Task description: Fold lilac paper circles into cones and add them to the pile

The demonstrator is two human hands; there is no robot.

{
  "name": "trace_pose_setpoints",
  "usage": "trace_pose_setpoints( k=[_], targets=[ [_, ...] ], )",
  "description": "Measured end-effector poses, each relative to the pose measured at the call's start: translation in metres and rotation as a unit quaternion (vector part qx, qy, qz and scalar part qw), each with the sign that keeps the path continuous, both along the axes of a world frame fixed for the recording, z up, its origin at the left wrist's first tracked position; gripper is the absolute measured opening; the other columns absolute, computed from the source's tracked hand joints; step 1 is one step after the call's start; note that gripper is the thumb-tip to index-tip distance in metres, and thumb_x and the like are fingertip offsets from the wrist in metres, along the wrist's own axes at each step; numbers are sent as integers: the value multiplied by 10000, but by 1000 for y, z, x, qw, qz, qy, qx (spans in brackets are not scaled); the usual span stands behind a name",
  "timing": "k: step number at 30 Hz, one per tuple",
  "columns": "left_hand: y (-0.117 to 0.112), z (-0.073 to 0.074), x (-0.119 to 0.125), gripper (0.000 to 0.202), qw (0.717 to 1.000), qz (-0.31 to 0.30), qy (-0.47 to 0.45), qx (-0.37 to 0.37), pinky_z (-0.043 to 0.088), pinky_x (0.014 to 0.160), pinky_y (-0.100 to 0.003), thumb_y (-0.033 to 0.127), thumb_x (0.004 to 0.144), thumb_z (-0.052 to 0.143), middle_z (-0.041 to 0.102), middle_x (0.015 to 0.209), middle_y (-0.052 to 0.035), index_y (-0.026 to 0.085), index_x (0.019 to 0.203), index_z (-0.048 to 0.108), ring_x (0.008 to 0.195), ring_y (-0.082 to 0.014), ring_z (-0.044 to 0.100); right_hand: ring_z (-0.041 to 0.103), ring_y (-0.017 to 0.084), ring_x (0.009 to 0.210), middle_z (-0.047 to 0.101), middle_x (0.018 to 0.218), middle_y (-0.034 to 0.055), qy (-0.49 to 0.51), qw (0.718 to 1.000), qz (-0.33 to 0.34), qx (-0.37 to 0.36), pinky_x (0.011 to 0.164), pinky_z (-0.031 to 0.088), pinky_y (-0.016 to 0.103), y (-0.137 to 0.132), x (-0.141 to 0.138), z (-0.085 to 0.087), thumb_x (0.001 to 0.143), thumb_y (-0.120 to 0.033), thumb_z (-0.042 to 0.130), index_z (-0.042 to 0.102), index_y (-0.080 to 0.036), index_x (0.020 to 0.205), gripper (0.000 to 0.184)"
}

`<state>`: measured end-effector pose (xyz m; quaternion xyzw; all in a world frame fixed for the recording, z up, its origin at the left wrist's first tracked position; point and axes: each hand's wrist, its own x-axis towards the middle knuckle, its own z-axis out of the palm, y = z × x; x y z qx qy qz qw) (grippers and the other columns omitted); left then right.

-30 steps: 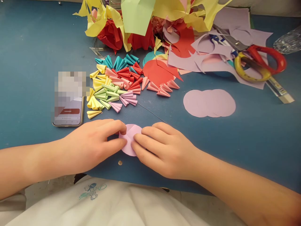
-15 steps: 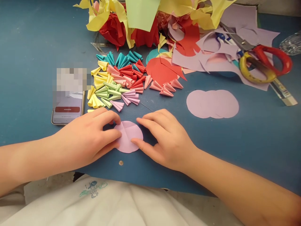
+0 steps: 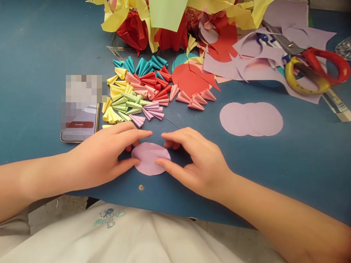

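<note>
A light purple paper circle [image 3: 150, 157] is between my two hands near the table's front edge. It looks slightly bent. My left hand [image 3: 112, 149] has its thumb on the circle's left edge, with the forefinger stretched out above and other fingertips curled by the upper left edge. The thumb of my right hand [image 3: 200, 164] presses on the right part of the paper, its other fingers bent beyond the upper right edge. The undersides of the fingers are hidden. Beyond my hands lie many small rolled paper cones [image 3: 137, 91] in teal, yellow, red, pink, green and purple.
Overlapping purple paper circles [image 3: 251, 119] lie to the right. A phone [image 3: 79, 128] rests at left. Scissors [image 3: 304, 62] with red and yellow handles sit on purple paper offcuts [image 3: 225, 67]. Red paper circles [image 3: 188, 80] and crumpled yellow paper [image 3: 115, 22] are at the back.
The purple circle's distinct crease lines no longer show and it lies slightly wider. My left forefinger has straightened away from the paper. My right thumb stays on it.
</note>
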<state>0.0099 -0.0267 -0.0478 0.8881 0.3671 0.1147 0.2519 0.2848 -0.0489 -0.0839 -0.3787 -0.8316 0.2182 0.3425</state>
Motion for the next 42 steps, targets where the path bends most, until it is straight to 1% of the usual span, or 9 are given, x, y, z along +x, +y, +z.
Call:
trace_pose_setpoints(
  k=[3,9,13,17,22,25,28,33,42],
  targets=[
    [3,3,3,352,1000,-3,-13,-16,570,793,-281,239,1053,640,740,1000,-49,158,1394,677,905,-192,721,660,166,737,732,824,6,25,998,47,-26,719,585,316,2,0,1,987,-144,734,683,-211,1048,103],
    [8,4,7,262,999,-41,-33,11,545,738,-254,118,1068,526,733,1026,-56,175,1076,782,853,-152,705,670,185,826,768,952,70,23,992,112,61,749,592,332,1,2,2,940,15,647,683,-211,991,235],
    [7,0,5,294,998,-40,-30,35,565,753,-296,130,1078,518,731,1058,-83,186,1092,806,879,-183,711,699,278,1001,795,1133,181,-38,978,161,129,843,637,440,0,7,4,932,-6,653,720,-137,1029,176],
    [6,-1,3,285,998,-29,-1,52,596,810,-379,224,1073,543,733,1100,-130,190,1173,808,946,-262,725,692,299,984,783,1179,208,-78,974,180,115,811,644,472,0,10,7,932,-88,700,757,-119,1035,122],
    [8,5,7,259,998,-50,-31,13,593,781,-310,157,1054,537,751,1070,-94,190,1070,794,915,-209,736,681,279,963,777,1183,228,-34,983,157,86,834,631,453,-1,5,7,981,-191,742,748,-143,885,107],
    [5,7,14,249,993,-53,-99,-28,590,766,-238,99,1046,553,804,1020,-43,198,1085,778,868,-149,762,680,198,842,806,1037,135,39,994,104,16,784,605,357,-6,-3,7,995,-199,757,665,-180,813,205],
    [-1,6,23,136,971,18,-203,-123,628,742,-202,138,1000,695,839,958,-16,202,1101,760,811,-132,796,577,104,591,697,729,-29,87,987,13,-136,573,505,251,-12,-11,10,965,-234,792,584,-225,823,252],
    [-4,4,35,171,885,107,-312,-328,702,782,-228,202,988,751,856,1005,-43,182,1155,720,911,-171,845,628,103,592,707,744,-61,218,913,-64,-339,526,509,225,-17,-18,14,860,-324,918,637,-244,987,319],
    [-1,10,35,148,930,101,-259,-240,661,766,-154,130,973,735,855,949,10,205,1060,827,851,-119,816,730,149,704,754,794,-24,324,842,-44,-429,640,629,265,-12,-22,18,665,-374,1074,677,-235,951,509]
  ],
)
